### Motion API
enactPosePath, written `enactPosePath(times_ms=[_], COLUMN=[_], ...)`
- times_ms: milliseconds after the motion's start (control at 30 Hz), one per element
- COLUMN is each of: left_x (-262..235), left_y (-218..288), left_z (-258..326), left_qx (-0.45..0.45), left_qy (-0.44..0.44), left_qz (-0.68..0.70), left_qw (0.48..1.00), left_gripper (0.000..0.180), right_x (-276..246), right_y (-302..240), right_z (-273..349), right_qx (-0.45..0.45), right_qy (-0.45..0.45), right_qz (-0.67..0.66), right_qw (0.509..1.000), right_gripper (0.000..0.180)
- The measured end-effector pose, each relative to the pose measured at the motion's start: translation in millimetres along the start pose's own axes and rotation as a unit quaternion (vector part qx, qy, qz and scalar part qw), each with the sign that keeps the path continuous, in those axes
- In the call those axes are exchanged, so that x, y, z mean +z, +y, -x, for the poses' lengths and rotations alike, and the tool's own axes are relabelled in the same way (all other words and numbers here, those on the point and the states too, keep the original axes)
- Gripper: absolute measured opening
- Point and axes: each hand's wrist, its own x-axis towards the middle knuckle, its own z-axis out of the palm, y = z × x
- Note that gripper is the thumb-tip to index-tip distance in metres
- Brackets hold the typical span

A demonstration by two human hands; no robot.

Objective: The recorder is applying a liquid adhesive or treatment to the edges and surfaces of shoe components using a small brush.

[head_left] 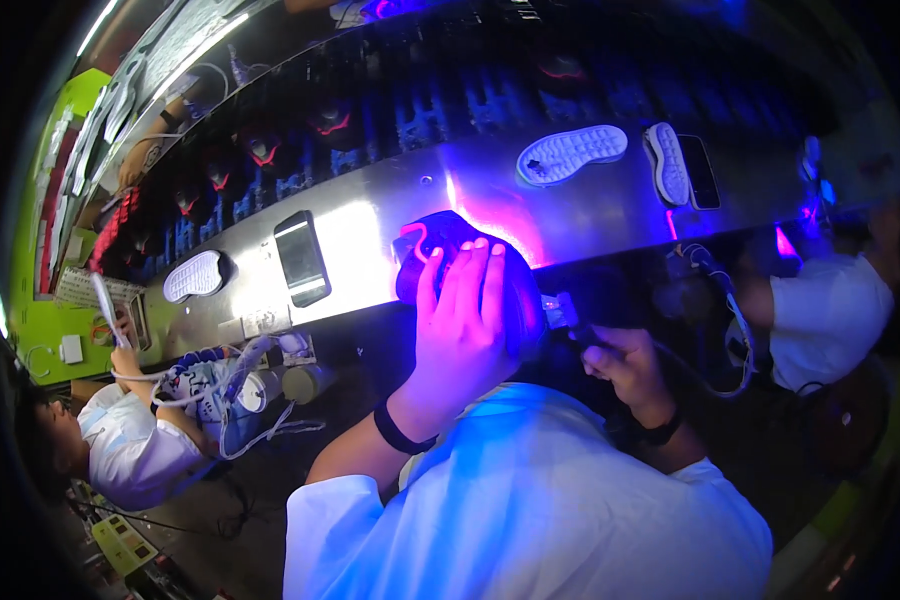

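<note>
My left hand (pixel 468 310) lies over a dark shoe upper (pixel 520 290) with red trim, fingers stretched along it and gripping it at the near edge of the metal bench. Purple light falls on both. My right hand (pixel 625 368) is closed around the dark handle of a small tool with a pale, flat head (pixel 559 310). That head is against or very near the side of the shoe upper; whether it touches cannot be made out. The handle's kind is hard to tell in the dark.
White shoe soles (pixel 570 155) lie on the bench (pixel 360 195), with phones (pixel 302 258) among them. Behind runs a dark line carrying several shoe uppers (pixel 262 152). Co-workers sit left (pixel 140 450) and right (pixel 830 315). Cables and a pale container (pixel 305 382) are near the left.
</note>
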Motion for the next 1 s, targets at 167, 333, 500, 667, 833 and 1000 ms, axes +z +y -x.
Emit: enactPosePath(times_ms=[167, 333, 500, 667, 833, 1000], left_x=[7.5, 13.5, 13.0, 16.5, 19.0, 9.5], left_y=[4.0, -0.5, -16.1, -40.8, -66.2, -89.0], left_z=[-22.9, -43.0, -62.6, -84.1, -102.0, -114.0], left_qx=[-0.013, -0.023, -0.045, -0.050, -0.037, -0.060], left_qy=[0.019, 0.037, 0.013, 0.032, 0.039, -0.014], left_qz=[0.019, 0.011, 0.072, 0.139, 0.205, 0.214], left_qw=[1.000, 0.999, 0.996, 0.988, 0.977, 0.975], left_gripper=[0.066, 0.068, 0.081, 0.083, 0.085, 0.092], right_x=[1.2, 8.0, -8.7, -21.0, -20.0, -17.4], right_y=[-6.3, -22.3, -71.6, -111.3, -115.1, -105.8], right_z=[14.6, 6.1, -21.7, -55.1, -90.7, -124.1], right_qx=[-0.017, -0.070, -0.161, -0.176, -0.247, -0.252], right_qy=[0.070, 0.154, 0.158, 0.100, 0.105, 0.110], right_qz=[0.018, 0.089, 0.294, 0.390, 0.405, 0.414], right_qw=[0.997, 0.982, 0.929, 0.898, 0.874, 0.868], right_gripper=[0.038, 0.029, 0.030, 0.031, 0.028, 0.030])
